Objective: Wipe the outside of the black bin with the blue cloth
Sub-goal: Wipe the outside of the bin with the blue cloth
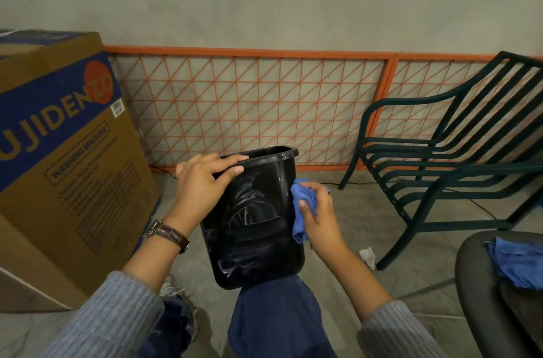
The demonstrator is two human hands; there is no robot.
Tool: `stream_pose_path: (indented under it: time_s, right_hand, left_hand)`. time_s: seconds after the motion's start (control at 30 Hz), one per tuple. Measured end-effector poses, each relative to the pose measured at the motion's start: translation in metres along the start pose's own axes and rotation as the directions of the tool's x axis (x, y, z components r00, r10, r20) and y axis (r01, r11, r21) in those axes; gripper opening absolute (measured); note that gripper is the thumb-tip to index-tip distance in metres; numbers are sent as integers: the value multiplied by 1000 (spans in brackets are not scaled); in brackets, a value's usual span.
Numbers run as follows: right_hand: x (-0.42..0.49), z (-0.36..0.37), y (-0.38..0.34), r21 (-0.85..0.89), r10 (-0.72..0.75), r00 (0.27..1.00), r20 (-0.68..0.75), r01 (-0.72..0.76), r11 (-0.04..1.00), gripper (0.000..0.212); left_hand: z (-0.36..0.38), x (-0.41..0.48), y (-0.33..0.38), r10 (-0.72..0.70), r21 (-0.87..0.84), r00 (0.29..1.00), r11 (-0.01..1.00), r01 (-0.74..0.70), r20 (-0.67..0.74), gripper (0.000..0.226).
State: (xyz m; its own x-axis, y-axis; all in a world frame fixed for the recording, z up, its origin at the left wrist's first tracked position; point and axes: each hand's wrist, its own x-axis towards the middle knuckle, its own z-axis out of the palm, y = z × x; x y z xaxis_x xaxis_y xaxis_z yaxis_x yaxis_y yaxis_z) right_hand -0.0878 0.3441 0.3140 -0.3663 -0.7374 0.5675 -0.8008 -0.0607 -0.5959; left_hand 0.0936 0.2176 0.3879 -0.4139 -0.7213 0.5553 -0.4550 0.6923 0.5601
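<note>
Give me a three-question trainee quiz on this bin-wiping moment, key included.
1. True or false: the left hand grips the rim of the black bin.
2. The right hand holds the blue cloth against the bin's: A) inside, B) outer right side, C) base.
3. Fill in: the cardboard box left of the bin reads "WASHING ____".
Key: 1 true; 2 B; 3 MACHINE.
</note>
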Motion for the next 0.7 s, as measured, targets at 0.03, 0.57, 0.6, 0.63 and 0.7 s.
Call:
stream_pose_path:
  time_s: [0.03,0.57,0.6,0.63,0.7]
  right_hand:
    - [2,3,-5,56,42,999,-7,-41,998,27]
    - [-2,13,-25,-67,-75,997,-4,75,995,36]
    - [-4,11,-23,-96,-125,991,35,128,987,36]
    - [-4,7,-20,-116,-171,982,79,179,977,35]
    - [0,1,-16,-126,-191,973,131,207,970,33]
  left_hand:
    - [0,0,1,-3,3,1000,1000,3,-4,21]
    - [2,-1,5,-57,83,998,995,57,-10,22]
    - [2,-1,4,-63,79,998,995,63,-8,22]
    - [1,-1,3,-69,75,998,995,69,-1,22]
    - [0,0,2,-74,74,997,995,73,13,23]
